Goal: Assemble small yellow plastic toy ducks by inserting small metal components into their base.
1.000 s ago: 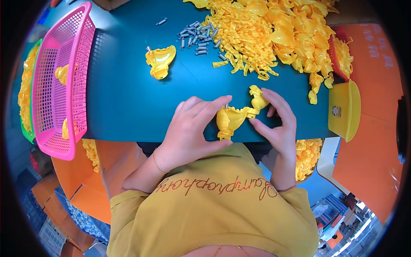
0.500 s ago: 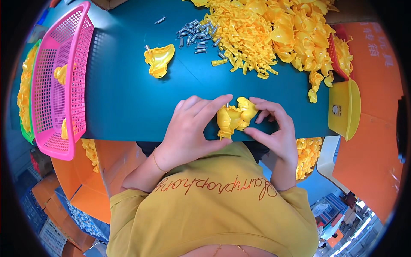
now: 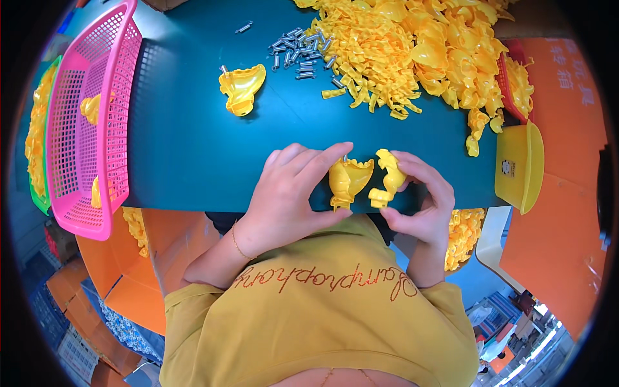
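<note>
Apparently partway through one piece, with two yellow parts held up side by side and not touching. Gripped between thumb and fingertips of the left hand [image 3: 284,190], a wavy-edged yellow shell [image 3: 348,182]; at its upper edge, by the left forefinger, a small metal cylinder [image 3: 345,158] poking out, seemingly already seated. Pinched by the thumb and fingers of the right hand [image 3: 427,197], a curved yellow part [image 3: 391,177] with a stubby block [image 3: 379,197] at the lower end nearest the left hand, perhaps a separate clip, too small to tell. Between the hands, only a narrow gap; no join so far. Ahead of the left hand, on the teal table [image 3: 193,161], another yellow shell [image 3: 243,90] with a metal cylinder at one corner, lying unpaired. Well to the left of the left hand, inside the pink basket [image 3: 131,39], a couple of yellow pieces [image 3: 91,110], possibly finished, though half hidden. Judging by the amounts, much left: far ahead of the left hand, loose metal cylinders [image 3: 298,50]; far ahead of the right hand, a pile of small yellow strips [image 3: 361,55]; beyond and rightward, heaped yellow shells [image 3: 451,51].
</note>
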A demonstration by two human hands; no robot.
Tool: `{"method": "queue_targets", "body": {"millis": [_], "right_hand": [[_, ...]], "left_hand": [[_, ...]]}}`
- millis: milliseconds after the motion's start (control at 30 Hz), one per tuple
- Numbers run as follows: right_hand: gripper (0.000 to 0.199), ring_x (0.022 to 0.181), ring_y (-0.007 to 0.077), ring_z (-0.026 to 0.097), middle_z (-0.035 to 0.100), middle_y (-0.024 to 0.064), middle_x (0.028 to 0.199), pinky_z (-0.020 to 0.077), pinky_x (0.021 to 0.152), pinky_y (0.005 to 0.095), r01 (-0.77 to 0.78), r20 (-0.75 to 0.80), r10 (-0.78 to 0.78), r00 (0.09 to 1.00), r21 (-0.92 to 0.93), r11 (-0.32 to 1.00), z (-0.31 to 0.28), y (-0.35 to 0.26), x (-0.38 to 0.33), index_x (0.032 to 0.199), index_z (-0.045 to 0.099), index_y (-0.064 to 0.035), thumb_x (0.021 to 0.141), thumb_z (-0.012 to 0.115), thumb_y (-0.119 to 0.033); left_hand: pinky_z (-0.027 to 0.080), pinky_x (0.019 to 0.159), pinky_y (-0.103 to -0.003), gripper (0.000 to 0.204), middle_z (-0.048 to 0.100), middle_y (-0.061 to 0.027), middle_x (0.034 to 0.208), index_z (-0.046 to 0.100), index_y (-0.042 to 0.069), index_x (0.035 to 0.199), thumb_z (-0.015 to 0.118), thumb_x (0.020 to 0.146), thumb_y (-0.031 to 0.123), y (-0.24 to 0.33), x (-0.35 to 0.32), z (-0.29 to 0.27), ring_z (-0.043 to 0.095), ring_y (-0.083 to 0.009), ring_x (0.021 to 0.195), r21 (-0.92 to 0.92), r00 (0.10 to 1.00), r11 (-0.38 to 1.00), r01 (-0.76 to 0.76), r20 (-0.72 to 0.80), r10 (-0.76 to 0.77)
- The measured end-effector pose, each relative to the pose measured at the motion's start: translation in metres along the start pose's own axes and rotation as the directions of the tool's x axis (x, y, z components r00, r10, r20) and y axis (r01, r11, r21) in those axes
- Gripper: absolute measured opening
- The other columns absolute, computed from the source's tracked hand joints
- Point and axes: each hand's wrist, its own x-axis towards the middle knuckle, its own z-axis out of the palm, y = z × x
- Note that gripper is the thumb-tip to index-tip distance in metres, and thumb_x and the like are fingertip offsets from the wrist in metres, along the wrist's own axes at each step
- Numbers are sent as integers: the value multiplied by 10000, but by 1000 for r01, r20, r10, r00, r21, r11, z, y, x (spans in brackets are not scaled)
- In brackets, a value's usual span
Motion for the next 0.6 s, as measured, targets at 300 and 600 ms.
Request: {"method": "queue_targets", "body": {"millis": [300, 600], "right_hand": [[692, 855, 217, 706, 739, 88, 1302, 472, 754, 309, 286, 37, -285, 958, -196, 938, 33, -6, 9, 1228, 726, -115, 589, 955, -252], [677, 862, 217, 713, 734, 92, 1317, 477, 773, 315, 307, 26, -309, 951, -228, 924, 33, -6, 8, 1230, 720, -117, 604, 946, -239]], "left_hand": [[456, 881, -388, 853, 677, -29, 1065, 595, 140, 1431, 930, 652, 233, -1, -2, 2, 614, -245, 952, -7, 1000, 1000, 10, 3, -10], [455, 880, -389, 855, 665, -31, 1052, 587, 151, 1438, 918, 653, 217, -2, -3, 2, 610, -247, 958, -15, 1000, 1000, 2, -8, -2]]}}
